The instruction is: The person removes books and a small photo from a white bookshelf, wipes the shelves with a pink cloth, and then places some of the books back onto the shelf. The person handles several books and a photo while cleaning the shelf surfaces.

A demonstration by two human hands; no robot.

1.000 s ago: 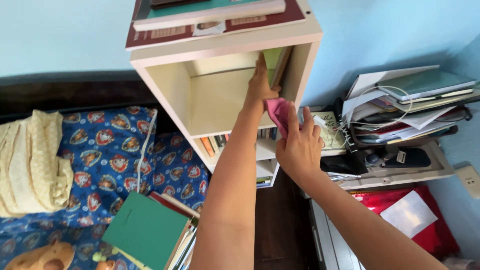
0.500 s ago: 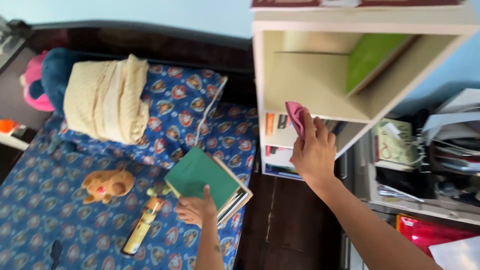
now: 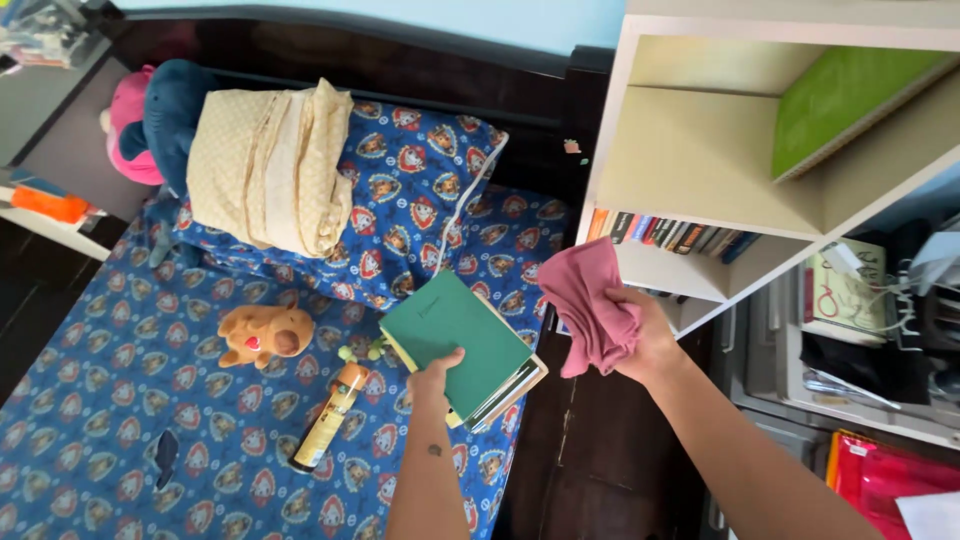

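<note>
left hand [image 3: 432, 378] laid flat-fingered on green book [image 3: 455, 335] topping stack at bed [image 3: 120, 420] edge, right hand [image 3: 640, 340] bunched round pink cloth [image 3: 592, 305]; best pinched by the spine, lifted level.

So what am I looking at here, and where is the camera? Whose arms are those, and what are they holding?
No machine here: the camera sits on a person's head and looks down, so both arms are that person's own. The left hand rests on a green book topping a stack of books at the edge of a bed with a blue cartoon-print sheet. The right hand has its grip closed on a pink cloth. On the bed lie a plush dog, a bottle and a folded yellow blanket. Beside it stands a pale shelf unit: one green book leans in the top compartment, with a row of books below.
</note>
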